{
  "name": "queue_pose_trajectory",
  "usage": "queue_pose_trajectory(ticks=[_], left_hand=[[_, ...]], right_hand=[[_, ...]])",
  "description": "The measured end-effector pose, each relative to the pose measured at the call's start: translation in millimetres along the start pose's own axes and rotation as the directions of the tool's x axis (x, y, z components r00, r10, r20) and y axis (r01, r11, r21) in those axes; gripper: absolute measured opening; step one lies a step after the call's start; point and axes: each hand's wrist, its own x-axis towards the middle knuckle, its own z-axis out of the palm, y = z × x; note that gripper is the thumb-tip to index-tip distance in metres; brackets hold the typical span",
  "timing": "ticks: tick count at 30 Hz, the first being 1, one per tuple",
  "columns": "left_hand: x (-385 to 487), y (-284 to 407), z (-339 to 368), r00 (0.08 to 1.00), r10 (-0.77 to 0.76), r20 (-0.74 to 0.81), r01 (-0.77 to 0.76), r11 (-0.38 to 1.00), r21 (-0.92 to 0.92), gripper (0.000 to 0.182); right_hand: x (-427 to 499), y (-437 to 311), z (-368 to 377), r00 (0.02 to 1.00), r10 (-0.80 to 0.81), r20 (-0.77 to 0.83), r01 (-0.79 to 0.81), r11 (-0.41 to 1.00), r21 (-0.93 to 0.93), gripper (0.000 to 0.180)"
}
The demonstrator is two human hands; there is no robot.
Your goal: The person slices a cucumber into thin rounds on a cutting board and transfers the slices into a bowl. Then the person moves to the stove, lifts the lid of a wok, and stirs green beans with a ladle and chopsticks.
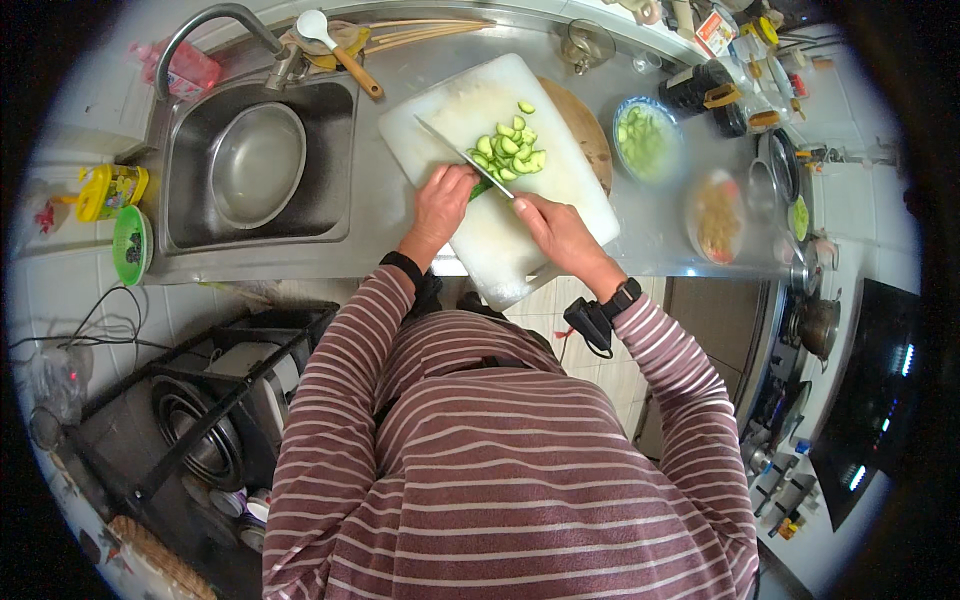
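My right hand (553, 231) grips a kitchen knife (461, 154) by its handle, the blade slanting up and left over a white cutting board (439, 101). Under the fingers of my left hand (444, 201) lies a piece of green cucumber (480, 189), pressed to the board close beside the blade. Most of that piece is hidden by my fingers and the knife. On the far side of the blade sits a loose pile of cucumber slices (514, 150), with one slice (526, 107) lying apart above it. The board's handle end juts past the counter's front edge.
Left stands a sink with a metal basin (259, 165) under a faucet (221, 15). A round wooden board (589, 135) lies partly beneath the white one. To the right are a bowl of green slices (643, 139) and a blurred food dish (716, 217). A wooden-handled spoon (341, 56) lies behind.
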Motion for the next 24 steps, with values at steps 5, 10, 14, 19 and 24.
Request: queue_pose_trajectory(ticks=[5,10,14,19,24], left_hand=[[-2.1,-0.9,-3.9,1.000,0.006,0.010,-0.005,0.999,-0.038,0.021],[-6.0,-0.1,-7.0,1.000,-0.001,0.024,0.002,0.999,-0.032,0.022],[-5.9,-2.0,-5.4,0.999,-0.005,0.051,0.006,1.000,-0.028,0.021],[-5.2,-5.2,-3.6,1.000,0.005,0.018,-0.005,1.000,-0.018,0.018],[-7.6,-4.1,-5.4,0.999,0.003,0.032,-0.002,1.000,-0.010,0.016]], right_hand=[[1.7,-1.2,5.3,0.997,-0.060,-0.055,0.066,0.990,0.122,0.050],[0.4,-4.6,1.8,1.000,-0.011,0.006,0.011,1.000,0.020,0.050],[3.1,-7.4,2.1,1.000,0.010,0.013,-0.010,1.000,-0.013,0.050],[-0.4,-3.8,6.8,0.999,-0.030,-0.044,0.031,0.999,0.042,0.049],[1.0,-3.1,11.7,1.000,-0.017,-0.015,0.017,1.000,0.002,0.049]])
